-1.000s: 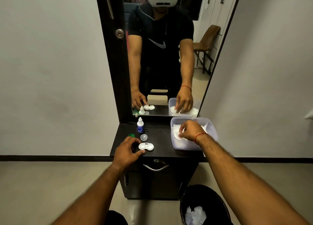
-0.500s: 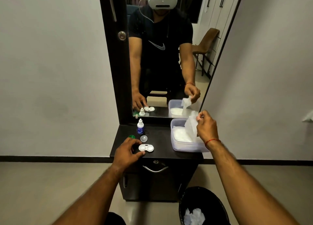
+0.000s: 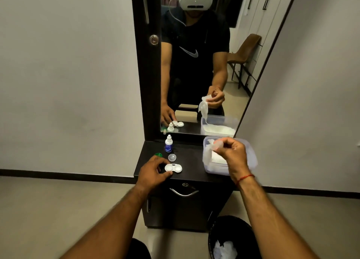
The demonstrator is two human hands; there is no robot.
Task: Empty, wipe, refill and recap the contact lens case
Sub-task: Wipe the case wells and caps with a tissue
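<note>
The open lens case (image 3: 173, 168) lies on the dark table top (image 3: 192, 157), just right of our left hand (image 3: 153, 172). That hand is curled, with its thumb touching the case's near edge. We cannot tell if it grips. Our right hand (image 3: 232, 153) pinches a white tissue (image 3: 208, 148) over the plastic tub (image 3: 216, 169).

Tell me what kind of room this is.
Probably a bedroom or dressing corner at home: a tall mirror on a dark dressing unit, with wardrobe doors and a chair reflected in it.
</note>
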